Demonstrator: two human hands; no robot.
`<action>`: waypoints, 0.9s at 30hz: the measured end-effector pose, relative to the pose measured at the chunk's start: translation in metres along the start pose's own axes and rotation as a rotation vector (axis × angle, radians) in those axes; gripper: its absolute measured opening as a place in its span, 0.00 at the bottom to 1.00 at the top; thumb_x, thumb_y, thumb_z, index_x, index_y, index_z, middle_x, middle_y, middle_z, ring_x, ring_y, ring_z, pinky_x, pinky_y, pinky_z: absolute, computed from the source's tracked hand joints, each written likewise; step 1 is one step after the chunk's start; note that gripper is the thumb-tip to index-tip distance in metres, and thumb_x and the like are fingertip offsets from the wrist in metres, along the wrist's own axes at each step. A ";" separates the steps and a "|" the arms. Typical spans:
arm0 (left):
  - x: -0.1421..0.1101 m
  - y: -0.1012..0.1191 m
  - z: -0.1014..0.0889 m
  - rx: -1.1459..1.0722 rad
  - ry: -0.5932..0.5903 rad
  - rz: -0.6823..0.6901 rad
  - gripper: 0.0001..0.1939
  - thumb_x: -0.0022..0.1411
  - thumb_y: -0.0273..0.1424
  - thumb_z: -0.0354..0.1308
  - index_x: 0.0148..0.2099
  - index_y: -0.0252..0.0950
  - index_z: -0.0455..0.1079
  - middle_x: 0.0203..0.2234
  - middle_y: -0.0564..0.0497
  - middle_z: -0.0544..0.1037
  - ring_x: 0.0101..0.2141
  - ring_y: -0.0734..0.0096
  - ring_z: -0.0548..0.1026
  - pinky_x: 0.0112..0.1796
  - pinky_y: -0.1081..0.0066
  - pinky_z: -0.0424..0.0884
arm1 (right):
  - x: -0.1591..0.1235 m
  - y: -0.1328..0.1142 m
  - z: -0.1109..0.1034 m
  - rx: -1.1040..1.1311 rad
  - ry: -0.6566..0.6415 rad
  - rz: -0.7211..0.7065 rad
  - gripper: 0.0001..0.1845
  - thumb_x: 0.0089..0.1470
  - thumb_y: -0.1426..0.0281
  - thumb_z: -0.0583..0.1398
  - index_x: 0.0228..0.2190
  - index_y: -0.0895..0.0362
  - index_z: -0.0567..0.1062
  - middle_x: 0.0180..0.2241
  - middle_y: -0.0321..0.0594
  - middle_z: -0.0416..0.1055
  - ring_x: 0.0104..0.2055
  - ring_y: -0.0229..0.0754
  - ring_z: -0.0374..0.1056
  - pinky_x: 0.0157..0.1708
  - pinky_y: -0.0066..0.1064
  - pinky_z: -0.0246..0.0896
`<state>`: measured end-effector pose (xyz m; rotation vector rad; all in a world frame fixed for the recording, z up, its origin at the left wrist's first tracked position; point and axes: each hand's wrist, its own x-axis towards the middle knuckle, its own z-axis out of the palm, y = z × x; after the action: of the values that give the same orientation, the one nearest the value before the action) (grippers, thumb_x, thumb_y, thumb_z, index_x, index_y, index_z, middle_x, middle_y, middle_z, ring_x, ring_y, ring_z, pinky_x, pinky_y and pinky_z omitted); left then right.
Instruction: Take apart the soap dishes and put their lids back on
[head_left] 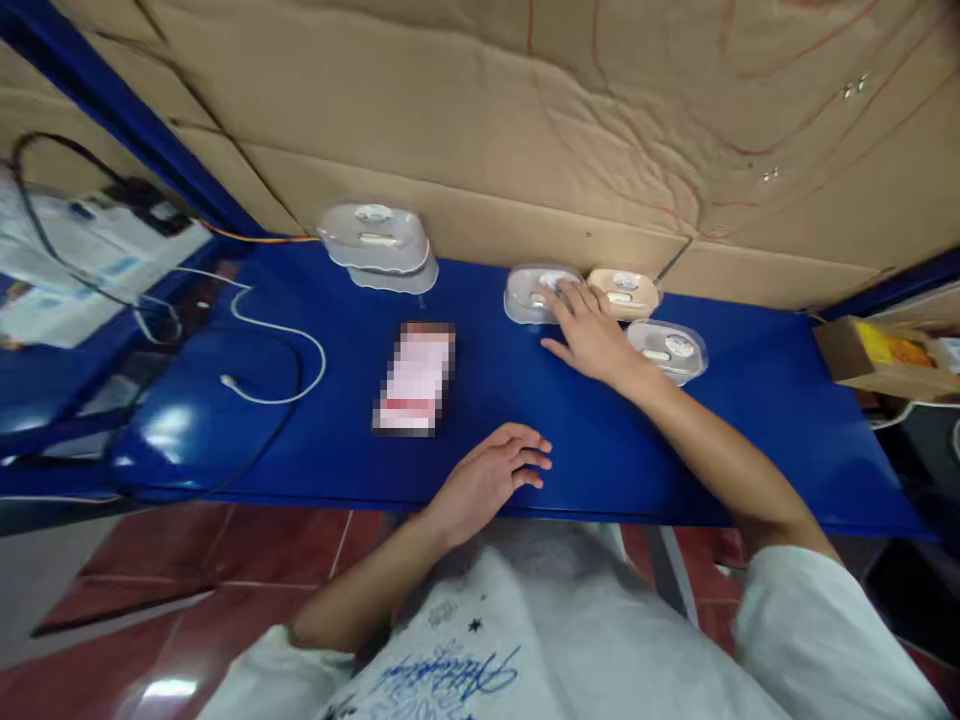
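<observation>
My right hand point(592, 335) reaches across the blue table point(757, 420) with fingers stretched out, the fingertips resting on a clear plastic container point(529, 295). Just right of it sit a beige container point(624, 292) and another clear container point(671, 350). My left hand point(495, 475) lies near the table's front edge, fingers loosely curled and apart, holding nothing. A blurred phone-like object point(415, 378) lies flat left of centre.
A stack of clear containers point(379, 245) stands at the back left against the cardboard wall point(600, 120). A white cable point(277, 345) and black cable point(45, 240) run at the left. A cardboard box point(885, 355) sits at the far right.
</observation>
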<state>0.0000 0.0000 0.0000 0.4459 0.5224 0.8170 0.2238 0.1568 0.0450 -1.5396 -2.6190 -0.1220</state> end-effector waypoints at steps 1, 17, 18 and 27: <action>-0.001 -0.001 0.000 -0.007 -0.009 -0.001 0.14 0.66 0.39 0.70 0.47 0.34 0.79 0.44 0.44 0.81 0.43 0.62 0.79 0.42 0.67 0.74 | -0.015 -0.005 -0.001 0.013 0.028 -0.028 0.40 0.67 0.62 0.65 0.72 0.63 0.61 0.70 0.65 0.61 0.74 0.70 0.55 0.74 0.65 0.43; 0.000 0.003 -0.001 -0.145 0.018 -0.035 0.29 0.72 0.54 0.60 0.60 0.36 0.79 0.56 0.37 0.82 0.54 0.50 0.80 0.48 0.57 0.80 | -0.093 -0.016 -0.003 0.769 0.109 -0.193 0.46 0.61 0.51 0.70 0.72 0.45 0.59 0.68 0.52 0.63 0.72 0.59 0.61 0.71 0.58 0.61; 0.000 0.004 0.000 -0.167 0.023 -0.026 0.32 0.72 0.57 0.58 0.62 0.38 0.78 0.59 0.38 0.81 0.57 0.48 0.79 0.50 0.54 0.80 | -0.094 -0.019 -0.006 0.800 0.051 -0.242 0.47 0.61 0.50 0.70 0.72 0.45 0.58 0.69 0.52 0.61 0.73 0.59 0.60 0.71 0.57 0.61; 0.000 0.001 0.000 -0.178 0.036 -0.009 0.33 0.76 0.56 0.53 0.71 0.40 0.71 0.67 0.41 0.76 0.64 0.47 0.75 0.56 0.53 0.79 | -0.092 -0.015 -0.001 1.147 -0.128 -0.203 0.40 0.65 0.51 0.67 0.71 0.43 0.63 0.70 0.46 0.65 0.72 0.56 0.64 0.72 0.53 0.60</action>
<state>-0.0005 0.0012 0.0008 0.2655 0.4796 0.8558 0.2551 0.0702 0.0340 -0.8502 -2.1394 1.2409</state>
